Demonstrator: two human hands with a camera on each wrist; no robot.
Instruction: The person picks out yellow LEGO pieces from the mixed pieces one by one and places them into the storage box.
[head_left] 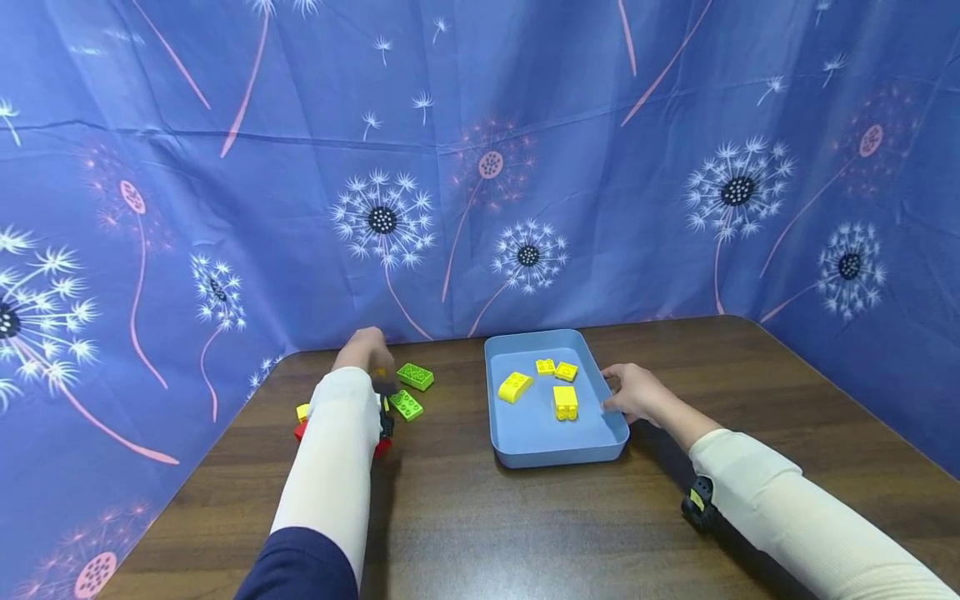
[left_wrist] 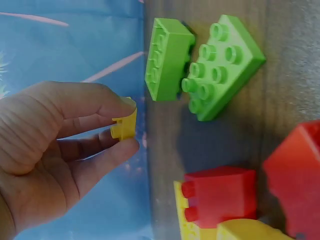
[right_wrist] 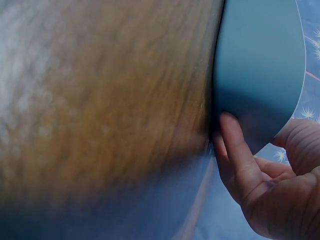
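My left hand pinches a small yellow toy brick between thumb and fingertips, lifted above the table at the left. Two green bricks lie just right of that hand. In the left wrist view, red bricks and a yellow brick lie below it, partly hidden by the arm in the head view. My right hand grips the right wall of a blue tray, thumb over the rim and fingers along the outside. Several yellow bricks sit inside the tray.
The dark wooden table carries everything. A blue curtain printed with dandelions hangs right behind its far edge and along both sides. The tray stands near the back middle of the table.
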